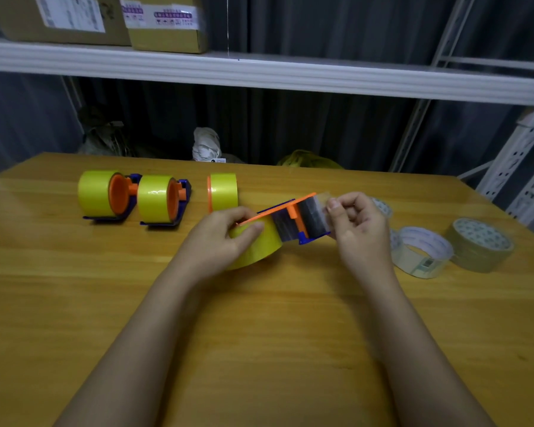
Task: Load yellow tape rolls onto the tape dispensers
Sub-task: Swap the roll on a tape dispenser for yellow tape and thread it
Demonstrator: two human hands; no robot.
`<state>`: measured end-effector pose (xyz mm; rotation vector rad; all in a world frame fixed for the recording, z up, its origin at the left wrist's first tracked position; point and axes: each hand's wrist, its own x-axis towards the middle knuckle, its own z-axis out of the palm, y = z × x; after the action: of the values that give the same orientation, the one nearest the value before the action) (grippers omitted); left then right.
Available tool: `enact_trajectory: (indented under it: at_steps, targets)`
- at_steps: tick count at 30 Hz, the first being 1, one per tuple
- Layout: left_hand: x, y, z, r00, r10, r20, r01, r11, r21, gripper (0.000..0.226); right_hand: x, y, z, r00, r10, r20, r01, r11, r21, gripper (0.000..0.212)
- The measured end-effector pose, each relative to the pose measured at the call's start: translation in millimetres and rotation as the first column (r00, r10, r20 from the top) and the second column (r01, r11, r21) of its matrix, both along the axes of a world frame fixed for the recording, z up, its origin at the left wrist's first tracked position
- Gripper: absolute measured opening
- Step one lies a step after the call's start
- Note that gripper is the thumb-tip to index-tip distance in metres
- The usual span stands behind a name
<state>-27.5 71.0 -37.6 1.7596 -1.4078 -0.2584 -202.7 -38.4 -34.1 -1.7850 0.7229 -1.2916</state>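
My left hand [221,238] grips a yellow tape roll [259,245] mounted on an orange-and-blue dispenser [296,218] held just above the wooden table [259,318]. My right hand [356,224] pinches the free end of the tape [312,215], which is drawn across the dispenser's front. Two more dispensers stand at the back left, each carrying a yellow roll [94,194] [154,198]. A third yellow roll with an orange flange [223,192] stands upright behind my left hand.
Three pale tape rolls lie at the right: one clear [420,252], one brownish [480,245], one partly hidden behind my right hand [383,206]. A white shelf [259,72] with cardboard boxes [167,23] hangs behind the table; bags sit beneath it.
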Motion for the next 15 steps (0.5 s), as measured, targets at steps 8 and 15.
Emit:
enact_trajectory:
  at_steps: [8,15]
  targets:
    - [-12.2,-8.2,-4.3,0.99,0.132,0.055,-0.132,0.991,-0.013,0.033,-1.7,0.9,0.6,0.998,-0.021,-0.067,0.012,0.993,-0.121,0.015]
    - [-17.3,-6.9,-0.5,0.945,0.25,0.209,-0.261,0.965,0.027,0.038,1.7,-0.1,-4.4,0.987,-0.124,-0.1,0.085,0.941,-0.328,0.017]
